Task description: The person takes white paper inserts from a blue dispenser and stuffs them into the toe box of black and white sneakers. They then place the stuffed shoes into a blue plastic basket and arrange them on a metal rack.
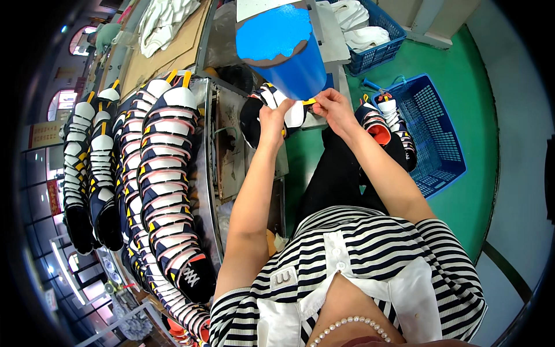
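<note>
A black and white shoe upper (pixel 296 115) with yellow details is held between my hands, below the blue cylindrical cover (pixel 292 72) of a machine. My left hand (pixel 273 122) grips the upper near its middle, thumb on the white panel. My right hand (pixel 335 111) is closed, fingertips pinching a yellow pull tab (pixel 310 101) at the upper's right end. The blue cover hides the far side of the upper and whatever is beneath it. Two more shoe uppers, one with a red-orange lining (pixel 378 134), lie by my right forearm.
Tall nested stacks of shoe uppers (pixel 167 185) stand on my left along a metal-edged table. A blue plastic basket (pixel 448 144) sits on the green floor to my right. Farther off, a blue crate (pixel 378 58) holds white pieces. White cloth-like pieces (pixel 165 26) lie on cardboard.
</note>
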The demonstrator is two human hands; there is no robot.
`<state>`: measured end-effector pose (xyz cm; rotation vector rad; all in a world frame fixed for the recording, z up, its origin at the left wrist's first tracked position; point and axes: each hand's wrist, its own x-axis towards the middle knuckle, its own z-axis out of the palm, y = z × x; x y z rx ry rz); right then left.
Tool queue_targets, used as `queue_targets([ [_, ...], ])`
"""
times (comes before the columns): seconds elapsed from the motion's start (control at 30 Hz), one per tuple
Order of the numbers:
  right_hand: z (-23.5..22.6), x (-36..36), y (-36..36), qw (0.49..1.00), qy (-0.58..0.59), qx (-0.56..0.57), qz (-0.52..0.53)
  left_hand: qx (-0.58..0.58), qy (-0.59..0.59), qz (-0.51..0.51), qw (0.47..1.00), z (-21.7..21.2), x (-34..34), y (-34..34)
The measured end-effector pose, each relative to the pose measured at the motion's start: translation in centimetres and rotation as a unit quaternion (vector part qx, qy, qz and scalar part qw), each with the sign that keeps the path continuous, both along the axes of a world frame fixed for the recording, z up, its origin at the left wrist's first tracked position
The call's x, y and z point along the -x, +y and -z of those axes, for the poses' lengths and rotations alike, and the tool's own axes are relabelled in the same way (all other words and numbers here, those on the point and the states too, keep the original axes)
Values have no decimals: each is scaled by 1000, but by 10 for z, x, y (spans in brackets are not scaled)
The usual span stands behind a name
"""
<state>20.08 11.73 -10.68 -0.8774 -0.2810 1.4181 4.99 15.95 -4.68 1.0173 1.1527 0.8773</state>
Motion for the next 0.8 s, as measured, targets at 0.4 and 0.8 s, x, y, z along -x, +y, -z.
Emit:
queue_targets([
  [0.4,78,-182,-37,684,-676,-31,-273,298,-313,-77,898,22,37,-26],
  [0.8,240,-183,-32,839,-430,-146,-302,-46,159,-395,904,-136,101,-259],
])
